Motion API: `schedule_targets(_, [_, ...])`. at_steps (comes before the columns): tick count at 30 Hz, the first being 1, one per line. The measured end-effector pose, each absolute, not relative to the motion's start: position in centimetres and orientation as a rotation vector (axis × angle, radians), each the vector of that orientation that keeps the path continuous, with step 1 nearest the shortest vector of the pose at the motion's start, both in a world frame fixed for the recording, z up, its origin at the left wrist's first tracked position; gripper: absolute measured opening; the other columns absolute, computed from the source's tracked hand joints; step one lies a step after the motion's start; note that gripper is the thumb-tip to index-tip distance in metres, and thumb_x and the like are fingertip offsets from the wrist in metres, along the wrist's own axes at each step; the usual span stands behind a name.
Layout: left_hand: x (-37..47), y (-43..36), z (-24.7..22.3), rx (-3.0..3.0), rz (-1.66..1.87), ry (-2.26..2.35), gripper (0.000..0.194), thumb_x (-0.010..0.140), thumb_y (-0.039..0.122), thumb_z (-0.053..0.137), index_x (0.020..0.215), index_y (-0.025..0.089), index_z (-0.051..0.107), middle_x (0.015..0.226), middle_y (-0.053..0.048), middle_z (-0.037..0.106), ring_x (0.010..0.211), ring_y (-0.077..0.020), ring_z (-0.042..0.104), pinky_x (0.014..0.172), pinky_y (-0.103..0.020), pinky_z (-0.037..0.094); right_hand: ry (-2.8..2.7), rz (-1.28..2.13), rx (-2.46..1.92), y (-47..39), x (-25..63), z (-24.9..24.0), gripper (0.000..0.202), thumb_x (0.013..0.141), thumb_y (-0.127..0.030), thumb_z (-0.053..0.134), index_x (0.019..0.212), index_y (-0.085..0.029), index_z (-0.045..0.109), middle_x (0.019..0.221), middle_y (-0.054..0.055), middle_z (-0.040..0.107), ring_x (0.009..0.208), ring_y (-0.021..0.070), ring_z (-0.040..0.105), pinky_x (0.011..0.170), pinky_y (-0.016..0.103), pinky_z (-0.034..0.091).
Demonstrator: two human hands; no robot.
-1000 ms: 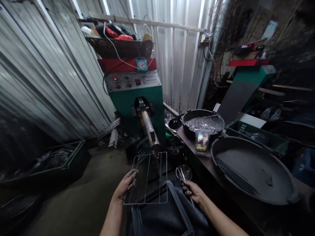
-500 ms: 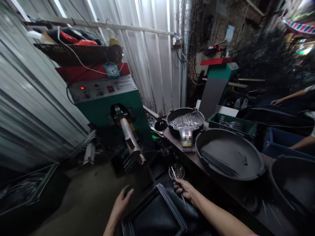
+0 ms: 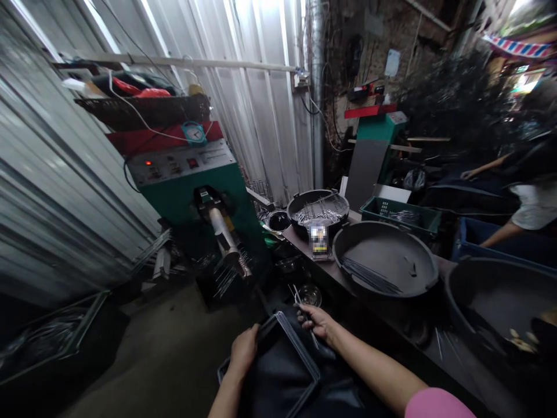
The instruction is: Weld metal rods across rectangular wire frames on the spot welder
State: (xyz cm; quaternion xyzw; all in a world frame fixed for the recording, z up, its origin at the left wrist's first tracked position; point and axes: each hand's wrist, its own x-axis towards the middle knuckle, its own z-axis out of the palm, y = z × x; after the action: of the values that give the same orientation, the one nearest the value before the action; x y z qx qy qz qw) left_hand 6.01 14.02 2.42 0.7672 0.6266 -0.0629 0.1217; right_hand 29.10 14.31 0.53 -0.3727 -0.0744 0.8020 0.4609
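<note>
A stack of bent metal wire frames lies on black, shiny material over my lap. My left hand is closed at the far left side of these frames, its fingertips mostly hidden. My right hand is closed around a few thin metal rods, which stick out above and below the fist. Just beyond that hand, a small shiny metal bowl sits low down.
A green machine with a protruding metal spindle stands ahead. On the right bench are a pan of wire pieces, a wide dark pan and another pan. A co-worker's arm reaches into a blue crate.
My left hand has moved right and closed on the wire frames, having been open beside them. My right hand still grips the rods. The view has shifted slightly right.
</note>
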Motion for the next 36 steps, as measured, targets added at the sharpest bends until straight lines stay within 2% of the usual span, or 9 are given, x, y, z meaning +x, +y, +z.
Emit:
schedule_targets(3, [6.9,12.3,3.3,2.310,-0.174,1.903,0.039,0.077,0.008,0.030,0.109,0.019,0.050,0.093,-0.010,0.062,0.082,-0.0189,0.058,0.069,-0.028,0.036,-0.204,1.977,-0.904,13.3,29.4,0.8,0.009,0.073,-0.017,0.058,0.079,-0.011,0.056,0.059,0.001,0.047,0.044,0.0037,0.044,0.031,0.007,0.019])
schedule_targets(8, [7.6,10.5,2.7,2.397,-0.087,2.023,0.040,0.077,0.008,0.030,0.109,0.019,0.050,0.094,-0.010,0.060,0.082,-0.0192,0.058,0.069,-0.030,0.036,-0.233,1.968,-0.899,12.3,29.8,1.0,0.007,0.074,-0.016,0.056,0.078,-0.010,0.057,0.058,0.000,0.046,0.045,0.0037,0.044,0.032,0.007,0.020])
schedule_targets(13, [8.0,10.5,1.1,2.346,-0.135,2.084,0.044,0.077,0.005,0.028,0.114,0.017,0.049,0.097,-0.012,0.060,0.088,-0.0198,0.056,0.071,-0.032,0.036,-0.291,1.920,-0.881,12.8,29.9,1.1,0.009,0.071,-0.017,0.061,0.076,-0.009,0.059,0.055,0.000,0.047,0.048,0.0058,0.048,0.038,0.011,0.030])
schedule_targets(17, [7.5,10.5,0.8,2.348,-0.119,2.060,0.050,0.072,0.001,0.032,0.117,0.019,0.047,0.100,-0.010,0.059,0.091,-0.0174,0.055,0.074,-0.030,0.035,-0.336,1.872,-0.883,13.5,29.6,0.9,0.016,0.067,-0.021,0.066,0.078,-0.011,0.060,0.054,-0.002,0.049,0.050,0.0077,0.049,0.044,0.017,0.036])
schedule_targets(22, [6.9,10.3,0.8,2.350,-0.074,2.092,0.049,0.074,0.002,0.030,0.116,0.019,0.048,0.097,-0.009,0.061,0.088,-0.0180,0.055,0.075,-0.030,0.034,-0.469,1.689,-0.904,14.4,28.6,2.5,0.024,0.064,-0.028,0.068,0.083,-0.015,0.060,0.060,-0.003,0.052,0.051,0.0068,0.046,0.045,0.017,0.033])
schedule_targets(26, [7.1,10.6,0.2,2.328,-0.016,2.070,0.044,0.077,0.007,0.030,0.115,0.017,0.050,0.096,-0.010,0.061,0.087,-0.0190,0.055,0.073,-0.031,0.036,-0.821,1.256,-0.980,14.9,28.0,4.0,0.021,0.070,-0.034,0.061,0.083,-0.018,0.061,0.074,-0.001,0.057,0.067,0.0107,0.050,0.062,0.021,0.039])
schedule_targets(29, [6.9,10.9,-0.2,2.299,0.100,2.002,0.042,0.079,0.014,0.032,0.117,0.016,0.048,0.101,-0.010,0.061,0.091,-0.0197,0.054,0.076,-0.031,0.038,-1.063,1.056,-1.058,14.7,27.8,2.7,0.016,0.074,-0.031,0.055,0.081,-0.018,0.060,0.080,0.001,0.058,0.080,0.0143,0.051,0.076,0.025,0.037])
schedule_targets(33, [4.7,10.6,0.3,2.194,0.334,1.959,0.042,0.080,0.029,0.033,0.116,0.015,0.048,0.114,-0.011,0.055,0.104,-0.0197,0.050,0.087,-0.030,0.036,-1.217,1.029,-1.266,14.1,27.6,-0.9,0.011,0.073,-0.027,0.051,0.074,-0.018,0.058,0.073,0.001,0.058,0.074,0.0161,0.052,0.070,0.026,0.037])
schedule_targets(36, [1.5,9.8,1.1,1.965,0.325,2.202,0.049,0.079,0.039,0.031,0.117,0.013,0.047,0.112,-0.014,0.056,0.102,-0.0243,0.051,0.083,-0.035,0.039,-1.316,1.023,-1.325,14.1,27.4,-2.3,0.010,0.073,-0.024,0.050,0.069,-0.019,0.057,0.071,0.001,0.058,0.071,0.0164,0.052,0.067,0.026,0.037])
